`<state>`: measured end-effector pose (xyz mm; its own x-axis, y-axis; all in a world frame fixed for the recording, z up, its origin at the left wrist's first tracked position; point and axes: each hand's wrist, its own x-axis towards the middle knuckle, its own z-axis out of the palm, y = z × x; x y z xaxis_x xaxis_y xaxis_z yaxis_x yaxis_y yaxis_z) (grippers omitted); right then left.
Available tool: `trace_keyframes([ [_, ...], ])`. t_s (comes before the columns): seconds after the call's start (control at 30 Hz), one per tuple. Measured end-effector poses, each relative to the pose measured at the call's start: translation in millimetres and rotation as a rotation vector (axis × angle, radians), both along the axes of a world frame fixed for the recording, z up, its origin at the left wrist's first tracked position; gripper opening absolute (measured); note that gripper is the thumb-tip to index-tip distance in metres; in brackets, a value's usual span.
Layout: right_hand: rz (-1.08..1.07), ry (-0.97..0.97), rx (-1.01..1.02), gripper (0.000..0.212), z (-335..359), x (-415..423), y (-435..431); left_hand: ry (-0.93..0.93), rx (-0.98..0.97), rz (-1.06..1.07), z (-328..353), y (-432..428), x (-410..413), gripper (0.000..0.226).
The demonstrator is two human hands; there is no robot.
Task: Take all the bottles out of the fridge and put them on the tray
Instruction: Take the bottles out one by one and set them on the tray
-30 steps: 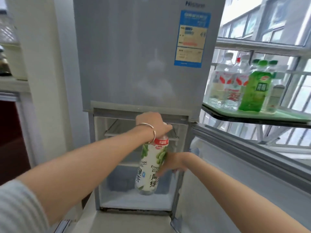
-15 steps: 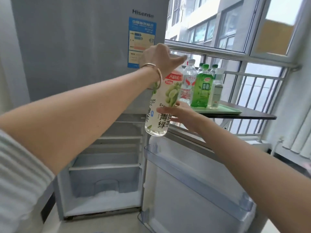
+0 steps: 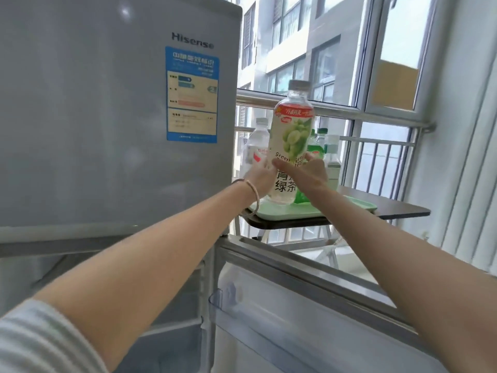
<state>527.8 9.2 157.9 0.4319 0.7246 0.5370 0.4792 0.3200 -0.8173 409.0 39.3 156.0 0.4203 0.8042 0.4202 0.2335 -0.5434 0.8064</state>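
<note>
Item: green grape tea bottle [image 3: 291,146], label reading "Green Grape" with Chinese characters 绿茶 and a red band. You hold it upright between both hands, left hand [image 3: 259,176] and right hand [image 3: 309,175] wrapped round its lower half, at the near edge of the green tray [image 3: 290,211]. Behind it stand other bottles [image 3: 258,146]. Beside: fridge [image 3: 107,117], marked "Hisense", blue energy label [image 3: 192,94]

- You've carried the clear green-grape tea bottle [image 3: 291,146] from the fridge compartment up to the pale green tray [image 3: 290,211].
- Your left hand [image 3: 259,179] dropped from its cap to its lower side, opposite your right hand [image 3: 309,173].
</note>
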Motion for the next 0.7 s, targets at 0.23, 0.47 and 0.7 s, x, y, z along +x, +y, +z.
trace_keyframes([
  [0.23,0.015,0.076,-0.08,0.106,-26.4,2.7,33.4,-0.012,0.002,0.012,-25.4,31.8,1.9,0.041],
  [0.47,0.003,0.033,-0.122,0.108,-34.1,-2.9,46.3,0.142,0.011,0.198,-34.1,45.0,2.7,0.054],
  [0.7,-0.134,0.065,0.0,0.093,-34.9,-16.5,38.0,0.203,-0.002,0.236,-28.3,32.5,-1.3,0.07],
])
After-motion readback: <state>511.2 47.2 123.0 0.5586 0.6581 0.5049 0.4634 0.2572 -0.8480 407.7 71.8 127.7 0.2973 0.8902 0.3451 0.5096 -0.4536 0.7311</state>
